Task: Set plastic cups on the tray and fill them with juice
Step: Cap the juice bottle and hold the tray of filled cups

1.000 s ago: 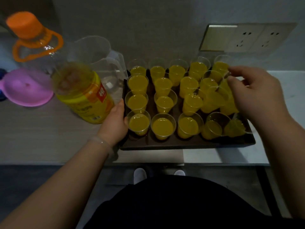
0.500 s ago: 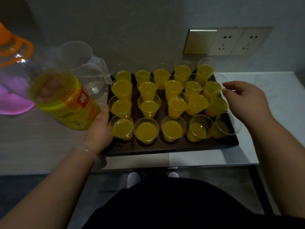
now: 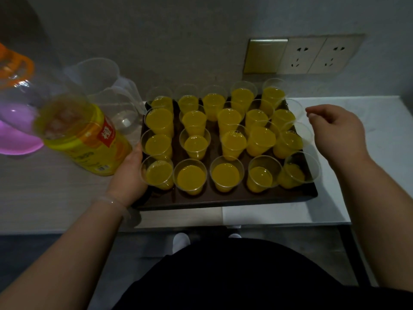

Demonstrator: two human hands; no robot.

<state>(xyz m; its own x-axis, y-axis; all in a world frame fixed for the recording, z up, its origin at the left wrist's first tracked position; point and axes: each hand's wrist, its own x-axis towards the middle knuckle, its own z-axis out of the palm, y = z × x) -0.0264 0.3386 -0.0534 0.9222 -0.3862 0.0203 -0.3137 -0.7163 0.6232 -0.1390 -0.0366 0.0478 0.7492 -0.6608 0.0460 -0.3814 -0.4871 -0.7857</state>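
A dark brown tray (image 3: 223,201) lies on the counter and carries several clear plastic cups (image 3: 191,176) in rows, all holding yellow juice. My left hand (image 3: 128,175) grips the tray's near left edge, next to the front-left cup (image 3: 157,174). Just off the tray's right side hovers my right hand (image 3: 335,133), fingers loosely curled with nothing in them, close to the rims of the right-hand cups (image 3: 288,143). A large juice bottle (image 3: 82,135) with a yellow and red label stands left of the tray, part full.
A clear empty jug (image 3: 107,95) stands behind the bottle. A pink bowl (image 3: 15,130) and an orange cap and handle (image 3: 13,66) sit at the far left. Wall sockets (image 3: 312,55) are above the tray. The counter edge runs just below the tray.
My right hand has drawn back to the right, off the cups at the tray's right side. The view has shifted, so the tray sits more central. My left hand stays on the tray edge.
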